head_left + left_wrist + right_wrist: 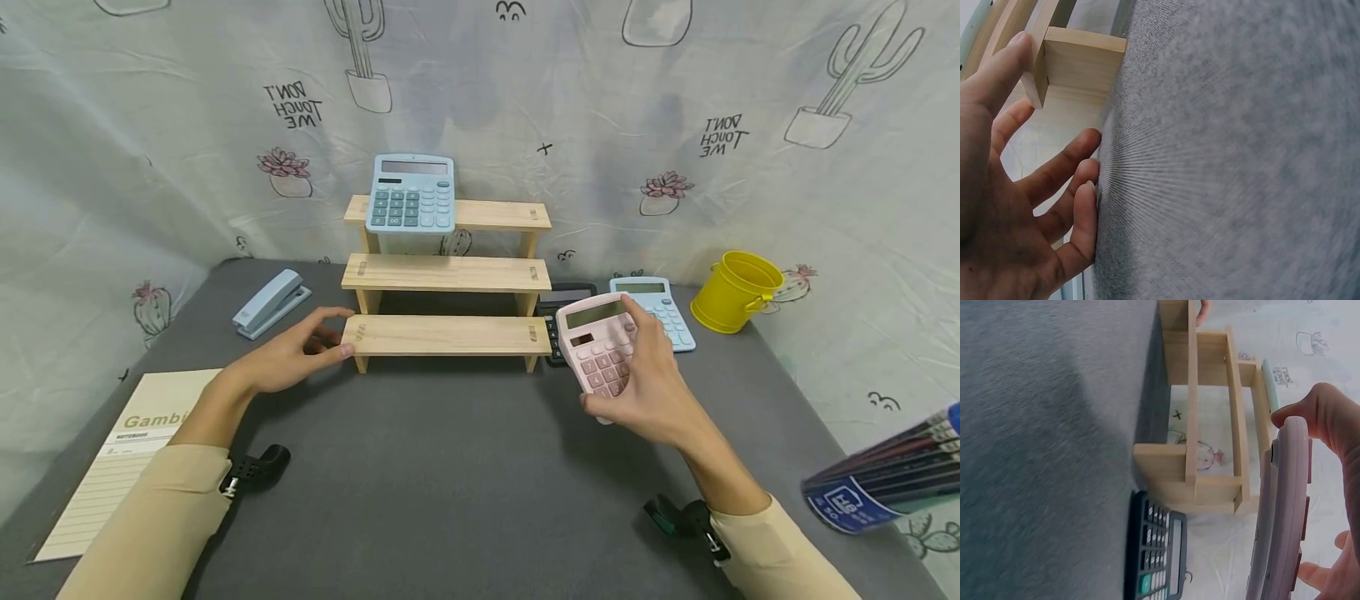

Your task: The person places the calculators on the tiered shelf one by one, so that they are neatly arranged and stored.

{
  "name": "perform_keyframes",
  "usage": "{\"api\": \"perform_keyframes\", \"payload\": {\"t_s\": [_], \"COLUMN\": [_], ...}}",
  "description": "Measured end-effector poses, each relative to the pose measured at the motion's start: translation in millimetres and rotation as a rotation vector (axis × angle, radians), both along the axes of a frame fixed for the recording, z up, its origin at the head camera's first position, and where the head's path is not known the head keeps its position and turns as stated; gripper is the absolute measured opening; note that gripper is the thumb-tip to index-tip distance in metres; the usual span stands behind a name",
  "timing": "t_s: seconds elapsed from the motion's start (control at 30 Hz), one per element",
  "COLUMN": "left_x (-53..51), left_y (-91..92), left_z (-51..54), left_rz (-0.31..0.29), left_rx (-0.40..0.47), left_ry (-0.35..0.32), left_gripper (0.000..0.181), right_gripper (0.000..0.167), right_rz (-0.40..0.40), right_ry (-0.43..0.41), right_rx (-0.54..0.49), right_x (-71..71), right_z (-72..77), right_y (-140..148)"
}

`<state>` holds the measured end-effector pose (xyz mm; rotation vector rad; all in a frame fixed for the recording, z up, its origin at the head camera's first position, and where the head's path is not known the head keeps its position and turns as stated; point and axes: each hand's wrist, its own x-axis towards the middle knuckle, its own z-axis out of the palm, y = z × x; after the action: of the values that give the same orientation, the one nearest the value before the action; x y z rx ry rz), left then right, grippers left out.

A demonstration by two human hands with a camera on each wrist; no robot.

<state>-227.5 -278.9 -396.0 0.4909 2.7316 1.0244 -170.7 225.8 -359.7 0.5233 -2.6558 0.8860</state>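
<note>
A wooden three-step rack (446,335) stands at the middle back of the table, with a blue calculator (411,193) leaning upright on its top step. My left hand (281,354) touches the left end of the lowest step with thumb and a finger; the left wrist view shows its other fingers (1063,165) bent loosely beside the rack. Held up by my right hand (656,379), a pink calculator (600,354) is gripped between thumb and fingers, right of the rack. Behind it lie a black calculator (1155,550) and a second blue calculator (660,310).
A light-blue stapler (272,302) and a notebook (97,492) lie on the left. At the right back stands a yellow bucket (733,293); a tub of pencils (862,500) is at the right edge. Behind the grey table (435,500) hangs a patterned cloth.
</note>
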Motion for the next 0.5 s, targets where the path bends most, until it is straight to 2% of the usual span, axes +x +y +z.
{"api": "perform_keyframes", "payload": {"t_s": [0.27,0.5], "left_x": [-1.6,-4.9], "left_y": [0.1,-2.0], "left_z": [-1.6,-4.7], "left_rz": [0.008,0.016], "left_rx": [-0.01,-0.005], "left_ry": [-0.014,-0.014], "left_gripper": [0.068,0.069], "right_gripper": [0.128,0.128], "right_rz": [0.036,0.041], "right_ry": [-0.003,0.011], "right_rx": [-0.025,-0.028], "right_x": [-12.6,-27.8], "right_z": [8.3,22.5], "right_y": [-16.6,-27.9]}}
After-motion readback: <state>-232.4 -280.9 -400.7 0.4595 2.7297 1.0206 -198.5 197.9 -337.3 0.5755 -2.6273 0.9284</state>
